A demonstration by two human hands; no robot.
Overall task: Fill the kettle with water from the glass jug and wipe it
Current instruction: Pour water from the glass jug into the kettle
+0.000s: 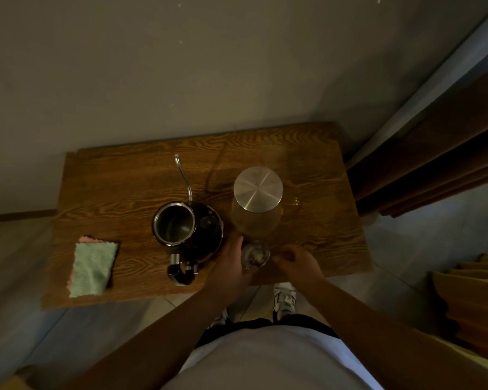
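The black gooseneck kettle stands with its top open on a round dark base, its handle toward me. To its right stands the glass jug of yellowish liquid, capped by a steel lid. Just in front of the jug sits a small round shiny object, perhaps the kettle's lid. My left hand cups its left side. My right hand has curled fingers touching its right side. A folded green and pink cloth lies at the table's front left.
The small wooden table stands against a grey wall. A cord runs back from the kettle's base. A dark wooden door frame is on the right and wooden steps at lower right. My shoes are under the front edge.
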